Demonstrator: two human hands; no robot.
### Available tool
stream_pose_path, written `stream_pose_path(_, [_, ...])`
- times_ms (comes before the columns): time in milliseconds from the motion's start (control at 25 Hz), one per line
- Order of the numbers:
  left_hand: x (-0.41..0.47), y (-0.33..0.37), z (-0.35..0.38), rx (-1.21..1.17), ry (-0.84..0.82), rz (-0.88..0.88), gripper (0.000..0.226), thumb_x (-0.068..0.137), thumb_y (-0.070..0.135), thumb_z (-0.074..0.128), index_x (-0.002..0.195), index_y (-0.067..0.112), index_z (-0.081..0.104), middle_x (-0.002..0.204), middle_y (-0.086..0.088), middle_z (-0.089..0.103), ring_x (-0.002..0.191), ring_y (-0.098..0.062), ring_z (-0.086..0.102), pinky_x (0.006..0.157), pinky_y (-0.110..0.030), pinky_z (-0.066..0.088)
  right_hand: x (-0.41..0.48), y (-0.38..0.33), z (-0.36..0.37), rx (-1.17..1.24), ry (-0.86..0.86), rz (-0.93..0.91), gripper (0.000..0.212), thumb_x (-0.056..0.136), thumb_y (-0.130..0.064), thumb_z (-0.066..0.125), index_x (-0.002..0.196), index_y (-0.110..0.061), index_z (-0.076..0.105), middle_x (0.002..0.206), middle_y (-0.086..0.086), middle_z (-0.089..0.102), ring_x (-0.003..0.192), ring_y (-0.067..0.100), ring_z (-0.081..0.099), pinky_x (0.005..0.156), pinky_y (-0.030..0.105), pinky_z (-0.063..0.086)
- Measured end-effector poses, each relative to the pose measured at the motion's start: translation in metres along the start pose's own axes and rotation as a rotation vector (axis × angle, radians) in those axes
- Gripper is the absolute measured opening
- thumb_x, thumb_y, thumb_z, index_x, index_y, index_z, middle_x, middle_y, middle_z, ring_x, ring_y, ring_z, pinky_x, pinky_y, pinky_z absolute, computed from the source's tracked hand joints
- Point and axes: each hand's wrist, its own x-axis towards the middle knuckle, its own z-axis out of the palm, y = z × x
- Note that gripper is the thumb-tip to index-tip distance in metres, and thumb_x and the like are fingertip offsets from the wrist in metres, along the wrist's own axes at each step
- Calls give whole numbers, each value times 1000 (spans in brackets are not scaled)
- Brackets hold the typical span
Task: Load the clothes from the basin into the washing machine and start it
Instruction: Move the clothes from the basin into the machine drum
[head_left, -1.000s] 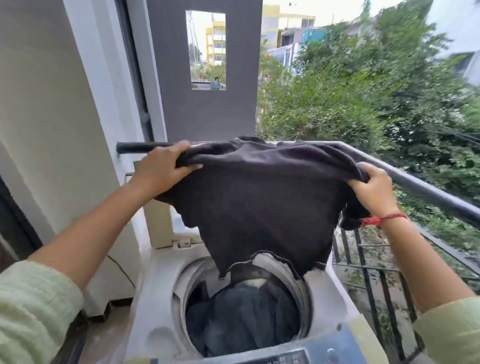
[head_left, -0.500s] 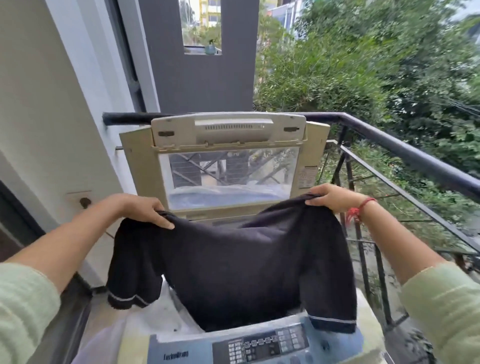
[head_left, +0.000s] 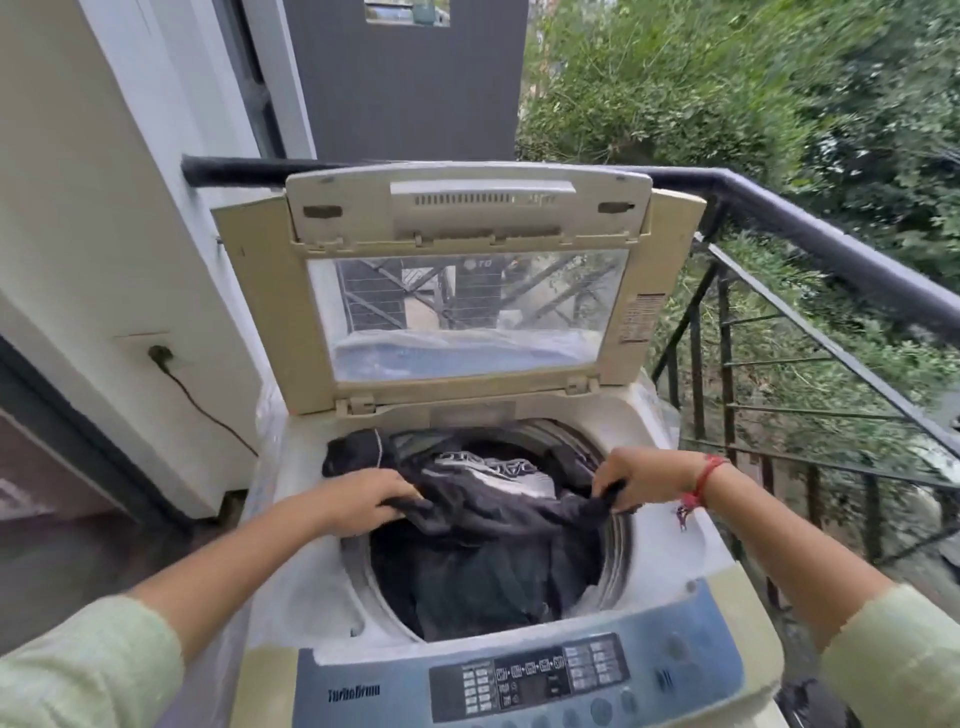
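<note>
A top-loading washing machine (head_left: 670, 551) stands in front of me with its lid (head_left: 467, 291) raised upright. A dark garment (head_left: 493, 493) with a white printed patch lies across the drum opening, on top of other dark clothes inside. My left hand (head_left: 363, 499) grips the garment's left side at the drum rim. My right hand (head_left: 644, 480), with a red thread at the wrist, pinches the garment's right end above the drum's right edge. One sleeve or fold (head_left: 353, 454) hangs over the rim at the back left. The basin is out of view.
The blue control panel (head_left: 524, 680) with buttons runs along the machine's near edge. A black balcony railing (head_left: 810, 234) runs behind and to the right. A wall socket with a cable (head_left: 161, 356) sits on the white wall at left. A dark object (head_left: 810, 701) lies at the bottom right.
Both hands have come down with the dark garment, from chest height in front of the lid into the drum opening. The camera has tilted down toward the drum.
</note>
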Motion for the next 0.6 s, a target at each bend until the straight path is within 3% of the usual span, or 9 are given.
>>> stream_pose_path(80, [9, 8, 14, 43, -405, -151, 37, 88, 36, 60, 121, 20, 60, 125, 1, 59, 115, -18, 53, 89, -24, 37, 12, -10, 16, -57, -272, 59, 28, 84, -15, 66, 110, -6, 67, 94, -1, 67, 81, 12, 55, 74, 12, 44])
stream_pose_path(160, [20, 14, 15, -32, -619, -186, 43, 82, 44, 67, 118, 20, 64, 125, 4, 60, 111, -14, 54, 95, -23, 40, 26, -13, 20, 76, -365, 115, 32, 86, -21, 66, 116, -12, 66, 102, -9, 67, 93, 14, 63, 89, 20, 49])
stream_pose_path(280, [42, 17, 7, -310, -395, -163, 38, 87, 36, 64, 119, 16, 61, 121, -3, 63, 103, -14, 58, 94, -25, 43, 54, -3, 23, 249, -59, 162, 28, 87, -25, 64, 113, -15, 68, 113, 0, 69, 104, 16, 63, 97, 28, 45])
stream_pose_path(400, [70, 7, 15, -231, -191, -276, 45, 86, 36, 64, 126, 16, 54, 123, -1, 57, 110, -19, 55, 93, -28, 41, 98, 12, 46, 163, 84, 295, 50, 81, -30, 69, 128, -16, 55, 127, 5, 59, 113, 23, 57, 97, 27, 42])
stream_pose_path(480, [89, 0, 36, -88, -280, -337, 53, 82, 36, 68, 126, 10, 54, 123, -7, 57, 109, -25, 56, 92, -31, 44, 133, 14, 77, 29, -58, 393, 90, 71, -33, 78, 145, -21, 29, 148, 14, 33, 128, 32, 44, 104, 34, 39])
stream_pose_path(560, [113, 0, 65, -21, -539, -393, 53, 83, 35, 67, 122, 0, 55, 122, -15, 58, 97, -30, 59, 86, -35, 50, 164, 16, 104, -81, -207, 469, 121, 62, -33, 85, 150, -27, 1, 157, 16, -3, 141, 41, 17, 111, 52, 28])
stream_pose_path(600, [125, 2, 87, 3, -651, -452, 58, 85, 36, 66, 127, -2, 51, 129, -16, 55, 100, -31, 59, 84, -35, 50, 176, 16, 119, -102, -268, 510, 129, 61, -33, 86, 149, -28, -8, 156, 14, -15, 143, 43, 4, 110, 61, 22])
